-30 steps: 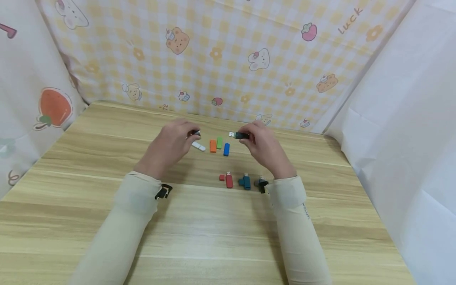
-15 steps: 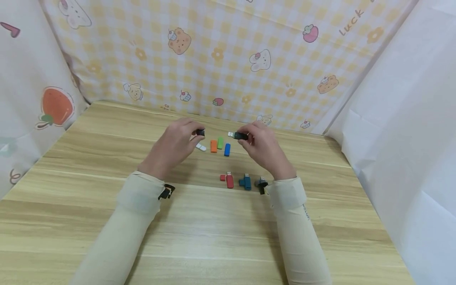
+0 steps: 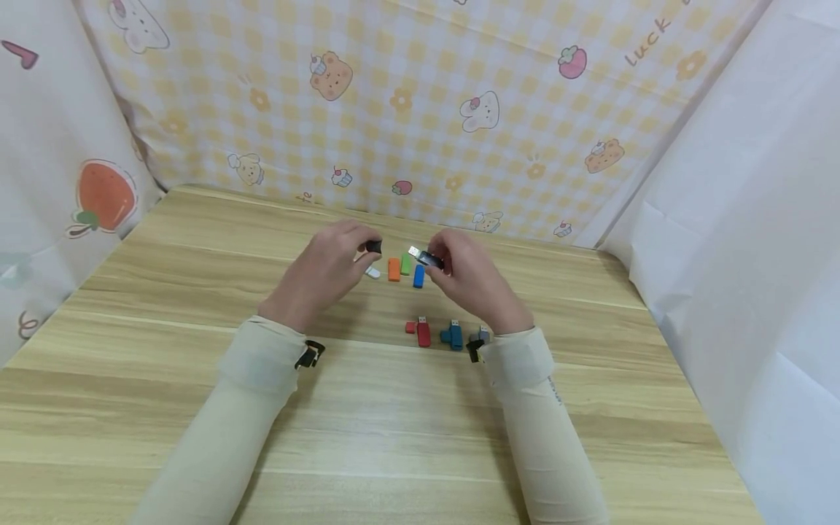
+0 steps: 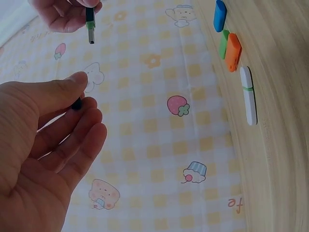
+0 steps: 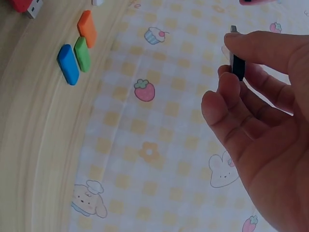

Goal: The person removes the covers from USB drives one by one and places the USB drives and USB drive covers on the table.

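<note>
Between thumb and fingertips my left hand (image 3: 331, 262) pinches a small black USB stick cap (image 3: 374, 246), mostly covered by the fingers in the left wrist view. Opposite it, my right hand (image 3: 469, 273) pinches a black USB stick (image 3: 430, 259) whose bare metal plug points left toward the cap. A short gap separates plug and cap, and both are held above the table. Below the hands lie a white USB stick (image 4: 248, 96), an orange one (image 3: 394, 269), a green one (image 3: 405, 264) and a blue one (image 3: 418, 276).
Nearer on the wooden table (image 3: 380, 437) lie a red USB stick (image 3: 423, 332) with its red cap (image 3: 410, 327) beside it, a teal swivel USB stick (image 3: 455, 335) and a grey one (image 3: 484, 334) partly behind the right wrist strap. A patterned curtain (image 3: 400, 131) hangs behind.
My left hand has moved slightly right with the cap. My right hand has shifted left and a little down, tilting the black USB stick so its plug end points up and left.
</note>
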### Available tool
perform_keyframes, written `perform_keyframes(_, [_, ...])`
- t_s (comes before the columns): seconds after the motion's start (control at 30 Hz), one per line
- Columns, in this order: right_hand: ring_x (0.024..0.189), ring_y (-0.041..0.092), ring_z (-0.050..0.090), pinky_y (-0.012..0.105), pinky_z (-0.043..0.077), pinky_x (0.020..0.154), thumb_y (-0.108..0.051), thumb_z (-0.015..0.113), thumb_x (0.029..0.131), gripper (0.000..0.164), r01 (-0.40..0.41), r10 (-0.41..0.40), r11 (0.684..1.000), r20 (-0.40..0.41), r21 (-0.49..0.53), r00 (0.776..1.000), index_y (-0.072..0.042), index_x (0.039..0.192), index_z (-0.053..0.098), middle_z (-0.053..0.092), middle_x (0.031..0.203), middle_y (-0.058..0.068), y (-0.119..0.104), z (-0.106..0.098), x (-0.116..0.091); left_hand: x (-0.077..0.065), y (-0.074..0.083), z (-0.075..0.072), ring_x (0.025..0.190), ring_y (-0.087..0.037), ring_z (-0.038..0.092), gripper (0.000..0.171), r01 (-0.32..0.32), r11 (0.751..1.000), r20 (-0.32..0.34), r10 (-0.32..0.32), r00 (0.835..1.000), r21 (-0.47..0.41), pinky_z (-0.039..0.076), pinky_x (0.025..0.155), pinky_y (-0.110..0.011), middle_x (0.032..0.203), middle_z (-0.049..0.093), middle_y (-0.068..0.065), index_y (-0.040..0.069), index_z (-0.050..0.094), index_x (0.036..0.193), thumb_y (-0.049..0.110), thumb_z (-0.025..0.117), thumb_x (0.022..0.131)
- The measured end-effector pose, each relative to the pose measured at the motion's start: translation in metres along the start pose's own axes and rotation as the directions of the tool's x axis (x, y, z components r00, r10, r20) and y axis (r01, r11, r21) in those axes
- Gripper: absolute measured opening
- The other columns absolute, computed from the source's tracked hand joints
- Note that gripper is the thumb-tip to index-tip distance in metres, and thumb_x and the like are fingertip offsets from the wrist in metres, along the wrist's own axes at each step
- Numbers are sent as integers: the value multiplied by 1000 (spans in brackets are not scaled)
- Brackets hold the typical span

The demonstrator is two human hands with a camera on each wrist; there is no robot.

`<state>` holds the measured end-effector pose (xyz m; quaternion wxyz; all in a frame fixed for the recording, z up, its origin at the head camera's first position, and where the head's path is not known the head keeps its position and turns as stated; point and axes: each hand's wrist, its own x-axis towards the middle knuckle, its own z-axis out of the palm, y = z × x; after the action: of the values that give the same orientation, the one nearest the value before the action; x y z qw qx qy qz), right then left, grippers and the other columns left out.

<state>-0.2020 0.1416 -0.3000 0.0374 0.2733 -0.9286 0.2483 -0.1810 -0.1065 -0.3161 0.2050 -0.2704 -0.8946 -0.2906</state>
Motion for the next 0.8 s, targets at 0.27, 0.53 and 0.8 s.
perform_keyframes(0.27, [80,21,54,32,48,69,-13,68,105,12,0,-2,1000,82,26,997,-6,105,59,60,92,7,-2,11,2,0,0,2,101,-31,71,20,-20,1000,-4,20,1000,-4,64,92,-43,112,78,-17,-4,76,116,3,78,98])
perform_keyframes(0.53, [71,16,53,26,46,65,-14,63,107,11,-18,20,1000,233,-7,972,-10,99,57,56,84,3,-6,33,6,-1,-1,4,99,-31,70,17,-25,1000,4,25,1000,-4,63,88,-42,108,77,-16,-3,76,113,3,78,98])
perform_keyframes(0.8, [64,12,48,23,38,60,-12,62,105,17,50,-7,989,299,-138,954,-10,89,58,52,72,-1,-13,62,7,-1,1,6,103,-31,69,15,-5,1000,9,5,1000,-17,62,92,-43,112,77,-15,-2,76,113,3,78,98])
